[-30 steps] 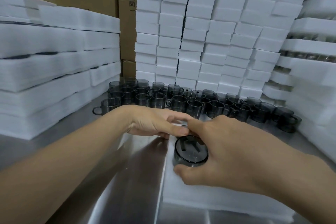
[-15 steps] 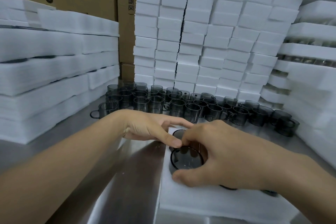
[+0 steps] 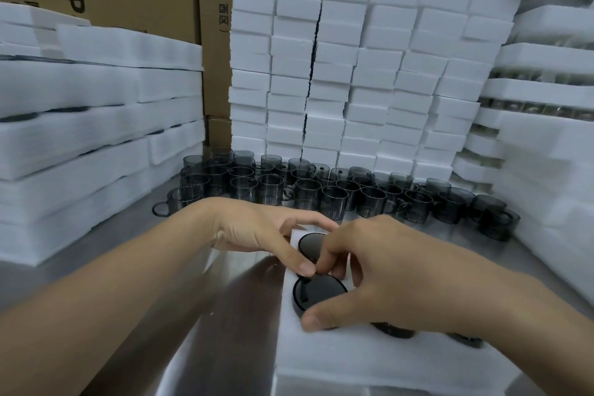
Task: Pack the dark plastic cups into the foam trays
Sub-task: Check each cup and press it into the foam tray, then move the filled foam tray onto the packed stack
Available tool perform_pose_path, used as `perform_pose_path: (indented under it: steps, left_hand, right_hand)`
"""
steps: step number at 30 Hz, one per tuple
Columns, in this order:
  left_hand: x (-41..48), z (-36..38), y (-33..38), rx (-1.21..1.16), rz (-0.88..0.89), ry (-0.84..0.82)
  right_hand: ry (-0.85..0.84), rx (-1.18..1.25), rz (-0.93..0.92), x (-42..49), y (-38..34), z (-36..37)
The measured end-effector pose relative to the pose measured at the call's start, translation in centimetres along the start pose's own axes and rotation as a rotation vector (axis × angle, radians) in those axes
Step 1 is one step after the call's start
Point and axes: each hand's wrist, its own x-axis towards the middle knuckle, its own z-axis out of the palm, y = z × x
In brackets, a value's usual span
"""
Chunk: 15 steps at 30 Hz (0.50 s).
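Right hand (image 3: 385, 270) grips the near cup (image 3: 318, 294), thumb on its front rim and curled fingers on its back rim. This dark cup sits bottom-up in a pocket at the left end of the foam tray (image 3: 337, 354). Left hand (image 3: 266, 235) brackets the far cup (image 3: 309, 244), index finger arched behind it and thumb tip touching the near cup's rim. Whether it grips that cup or only steadies the foam I cannot tell. The far cup sits in the next pocket back, also bottom-up. Two more dark cups (image 3: 396, 330) in the tray peek from under the right forearm, mostly covered. Behind the hands, loose cups (image 3: 321, 193) stand upright on the steel table (image 3: 225, 315). At right, stacked trays (image 3: 546, 96) show dim cup shapes between layers, too blurred to count
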Motion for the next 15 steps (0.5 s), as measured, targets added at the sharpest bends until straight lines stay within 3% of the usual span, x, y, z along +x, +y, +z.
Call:
perform_pose_path:
  steps: [8,15]
  left_hand:
    - [0.0,0.1,1.0,0.053,-0.05,-0.027]
    - [-1.3,1.1,1.8,0.028,-0.154,0.105]
  right_hand:
    - [-0.008,0.03,-0.017,0.5,0.5,-0.1]
    - [-0.026,0.046,-0.012,0.1,0.3,-0.4]
